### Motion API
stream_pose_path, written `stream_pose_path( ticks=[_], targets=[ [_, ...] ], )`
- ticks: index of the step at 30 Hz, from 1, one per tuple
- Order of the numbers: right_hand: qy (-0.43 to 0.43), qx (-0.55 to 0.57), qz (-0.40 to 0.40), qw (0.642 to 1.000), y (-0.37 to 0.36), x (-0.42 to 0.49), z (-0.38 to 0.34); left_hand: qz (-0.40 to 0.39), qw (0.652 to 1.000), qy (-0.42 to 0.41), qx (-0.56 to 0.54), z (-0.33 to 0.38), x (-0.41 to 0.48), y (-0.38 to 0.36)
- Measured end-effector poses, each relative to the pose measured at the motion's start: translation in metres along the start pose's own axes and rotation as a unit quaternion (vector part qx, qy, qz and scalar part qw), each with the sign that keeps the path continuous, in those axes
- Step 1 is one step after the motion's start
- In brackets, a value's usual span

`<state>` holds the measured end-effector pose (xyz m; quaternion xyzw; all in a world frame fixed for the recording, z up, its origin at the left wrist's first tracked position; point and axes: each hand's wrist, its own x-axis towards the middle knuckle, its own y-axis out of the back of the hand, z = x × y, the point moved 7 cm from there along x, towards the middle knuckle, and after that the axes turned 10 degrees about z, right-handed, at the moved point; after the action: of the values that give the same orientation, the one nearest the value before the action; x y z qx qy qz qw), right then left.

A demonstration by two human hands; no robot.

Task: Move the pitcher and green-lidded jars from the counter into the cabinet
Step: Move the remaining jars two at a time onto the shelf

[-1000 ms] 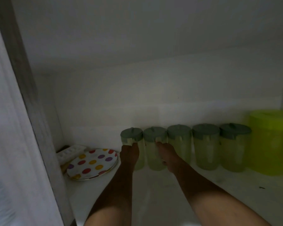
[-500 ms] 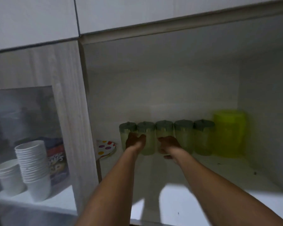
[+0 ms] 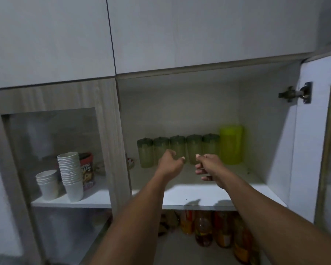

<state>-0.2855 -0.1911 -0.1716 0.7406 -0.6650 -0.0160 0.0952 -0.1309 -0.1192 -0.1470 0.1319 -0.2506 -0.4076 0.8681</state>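
Evidently done: both hands, left hand (image 3: 170,162) and right hand (image 3: 206,165), hang loosely curled and empty, jars (image 3: 178,150) and pitcher (image 3: 231,144) apparently lined up just beyond them against the cabinet (image 3: 271,142) back for room.

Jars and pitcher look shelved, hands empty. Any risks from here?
1. The five green-lidded jars stand packed in a row at the shelf back; the left hand and right hand hang close in front, so a careless knuckle might topple one into the others.
2. The pitcher sits right beside the last jar, so a knock may spread.
3. The cabinet door is open at the right; an elbow may catch it.
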Motion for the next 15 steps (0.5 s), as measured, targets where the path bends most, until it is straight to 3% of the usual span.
stream_pose_path(
  ticks=[5, 10, 15],
  targets=[
    [0.028, 0.009, 0.041, 0.999, 0.041, -0.057, -0.023, -0.024, 0.992, -0.107, 0.06, 0.044, -0.05, 0.017],
    [0.028, 0.009, 0.11, 0.993, 0.088, -0.118, -0.029, -0.052, 0.961, -0.237, 0.135, 0.074, -0.112, 0.011],
    [0.022, 0.0, 0.177, 0.984, 0.126, -0.182, -0.01, -0.114, 0.947, -0.275, 0.119, 0.082, -0.179, -0.003]
  ],
)
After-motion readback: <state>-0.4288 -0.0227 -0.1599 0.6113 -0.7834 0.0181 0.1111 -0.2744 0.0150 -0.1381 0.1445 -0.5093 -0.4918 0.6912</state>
